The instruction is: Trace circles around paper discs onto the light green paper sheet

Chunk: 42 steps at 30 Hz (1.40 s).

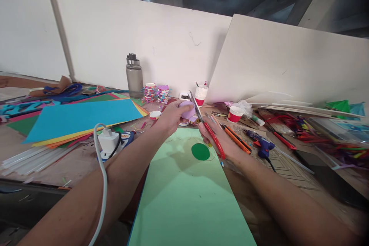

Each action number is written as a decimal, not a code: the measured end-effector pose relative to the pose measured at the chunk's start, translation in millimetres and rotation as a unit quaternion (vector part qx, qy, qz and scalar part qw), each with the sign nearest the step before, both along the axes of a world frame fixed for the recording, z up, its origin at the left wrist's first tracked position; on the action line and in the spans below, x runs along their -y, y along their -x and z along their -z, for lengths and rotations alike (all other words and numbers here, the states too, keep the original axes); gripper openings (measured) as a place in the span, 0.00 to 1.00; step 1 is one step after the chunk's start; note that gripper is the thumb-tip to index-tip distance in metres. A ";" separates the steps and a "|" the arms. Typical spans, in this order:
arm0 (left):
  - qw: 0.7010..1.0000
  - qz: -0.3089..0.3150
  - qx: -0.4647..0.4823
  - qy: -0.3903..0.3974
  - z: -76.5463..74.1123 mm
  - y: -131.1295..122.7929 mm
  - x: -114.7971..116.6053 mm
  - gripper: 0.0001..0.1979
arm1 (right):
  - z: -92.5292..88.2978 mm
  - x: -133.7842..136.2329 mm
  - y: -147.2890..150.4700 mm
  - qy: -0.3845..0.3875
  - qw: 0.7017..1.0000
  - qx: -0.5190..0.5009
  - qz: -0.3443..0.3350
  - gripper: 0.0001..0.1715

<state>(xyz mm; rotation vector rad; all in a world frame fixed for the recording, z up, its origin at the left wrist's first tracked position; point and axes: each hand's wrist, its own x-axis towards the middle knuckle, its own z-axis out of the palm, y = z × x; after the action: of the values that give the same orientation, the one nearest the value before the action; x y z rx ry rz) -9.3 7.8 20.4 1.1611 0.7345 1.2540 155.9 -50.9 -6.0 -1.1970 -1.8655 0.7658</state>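
My left hand pinches a lavender paper disc between thumb and fingers. Red-handled scissors are in my right hand, their blades pointing up and away, right beside the disc's edge. Below both hands lies a long light green sheet with faint round outlines near its far end. A dark green round shape shows on that sheet; I cannot tell whether it is a loose disc or a cut-out. Small white and lavender cup-like pieces lie just behind my hands, partly hidden.
Coloured sheets, clear sticks and a white plug with its cable are on the left. A grey bottle and stacked cups stand behind. At right lie a blue glue gun, orange cutters and a red-white cup.
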 end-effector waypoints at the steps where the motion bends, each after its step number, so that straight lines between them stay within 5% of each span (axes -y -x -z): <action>1: 1.000 0.003 0.001 -0.001 0.3 -0.4 0.1 0.21 | -0.1 0.2 0.0 0.004 1.000 0.003 -0.003 0.26; 26: 0.999 0.021 -0.022 0.016 -2.0 1.2 0.8 0.16 | 0.3 1.3 -1.0 0.035 0.998 -0.040 -0.030 0.22; 42: 0.999 0.050 0.013 -0.007 7.7 2.3 -6.6 0.25 | 0.9 0.9 -2.1 0.006 1.000 -0.007 -0.011 0.21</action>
<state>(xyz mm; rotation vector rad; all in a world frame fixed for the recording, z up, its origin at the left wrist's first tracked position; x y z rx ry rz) -11.7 14.4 12.6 1.1767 0.6424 1.1885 158.0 -51.8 -6.9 -1.1776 -1.8681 0.7963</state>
